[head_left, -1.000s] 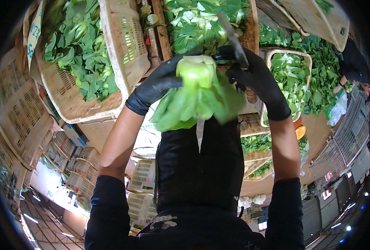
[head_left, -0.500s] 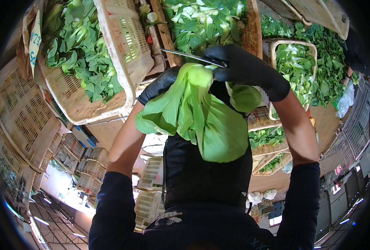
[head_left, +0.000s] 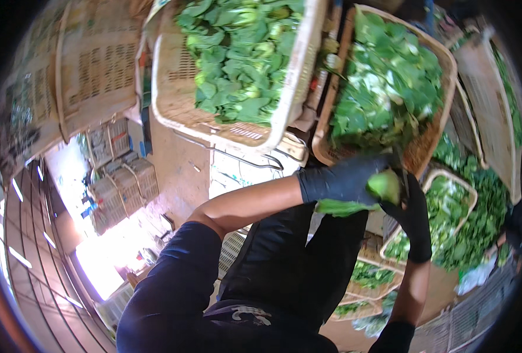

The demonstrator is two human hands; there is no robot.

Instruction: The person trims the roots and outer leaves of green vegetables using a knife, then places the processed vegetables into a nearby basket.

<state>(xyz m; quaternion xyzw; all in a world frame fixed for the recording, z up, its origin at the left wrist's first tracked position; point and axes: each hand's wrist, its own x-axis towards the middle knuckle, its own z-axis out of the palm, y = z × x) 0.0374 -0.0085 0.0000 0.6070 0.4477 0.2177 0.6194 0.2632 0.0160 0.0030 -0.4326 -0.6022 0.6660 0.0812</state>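
Note:
Both my hands wear black gloves and meet over the near edge of the right-hand crate. My left hand (head_left: 340, 178) is closed round a head of bok choy (head_left: 383, 186), its pale cut base turned to the right and its leaves trailing beneath my wrist. Against that base is my right hand (head_left: 412, 220), fingers bent round a knife (head_left: 397, 157). Only a narrow, blurred part of the blade shows, so whether it touches the stem I cannot tell. Just beyond my hands, a crate (head_left: 322, 136) holds loose bok choy leaves and trimmings (head_left: 384, 76).
A large plastic crate (head_left: 214, 134) of bok choy (head_left: 246, 65) stands to the left. On the right are a smaller crate (head_left: 471, 197) of greens and a heap of leaves (head_left: 478, 217). Stacked crates (head_left: 99, 65) rise at far left. A plastic bag (head_left: 475, 277) lies at right.
My view has swung, moving the crates rightward. The bok choy was hanging leaves down before me; now its base points right. The knife has turned from lying sideways to nearly upright.

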